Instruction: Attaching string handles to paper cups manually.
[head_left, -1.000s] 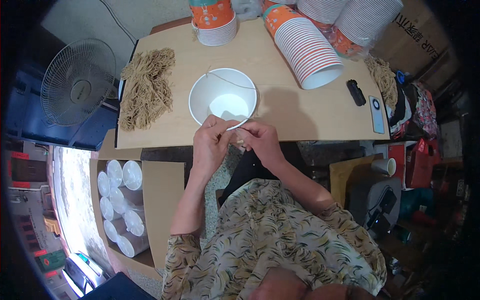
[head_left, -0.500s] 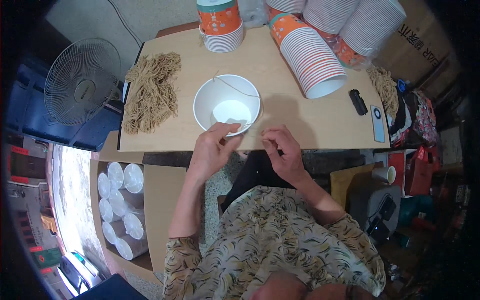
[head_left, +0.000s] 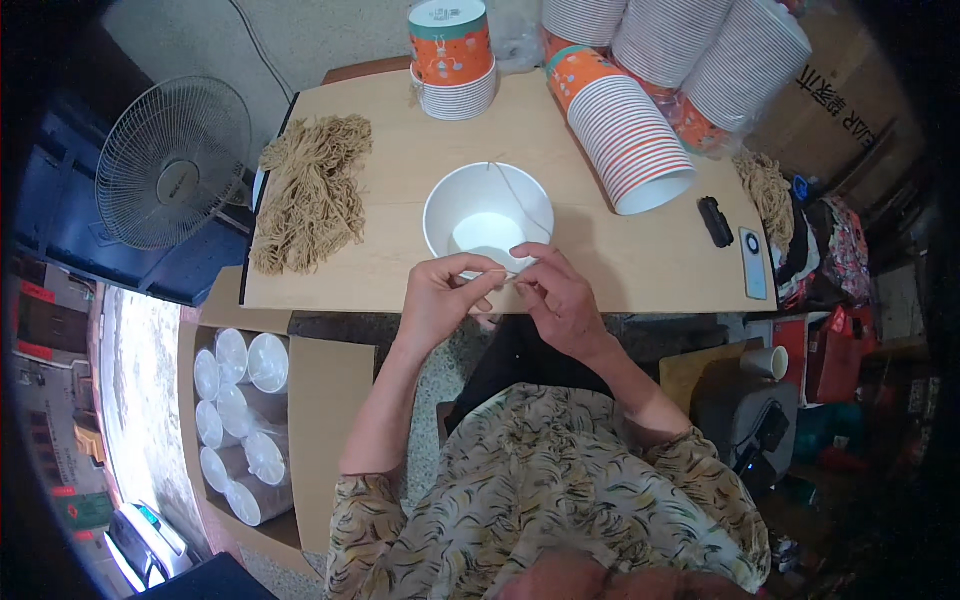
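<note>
Tan twine [head_left: 511, 188], worked at the fingertips by the table's near edge. Left hand [head_left: 438, 300]: thumb and forefinger pinched together on a strand. Right hand [head_left: 566, 308]: fingertips pinched too, seemingly on the same strand, almost meeting the left. White tub [head_left: 443, 216] just beyond the fingers, mouth up on the table [head_left: 390, 215], near rim partly hidden by them; twine slants across its mouth from the far rim (one piece with the pinched strand? cannot tell). Step in hand, by my reading: handling the strand at the near rim. Next move calls for fine fingertip control, light tension, a steady tub. Lower left, open carton [head_left: 332, 440] holding wrapped white stacks [head_left: 268, 362]. Right side: phone [head_left: 754, 268], then black gadget [head_left: 716, 222]. Left: loose twine bundle [head_left: 312, 195]. Farther: tub stack [head_left: 640, 140] on its side, likeliest obstacle, crowding the right rear; upright stack [head_left: 452, 98] at the back; fan [head_left: 175, 180] off the left edge
</note>
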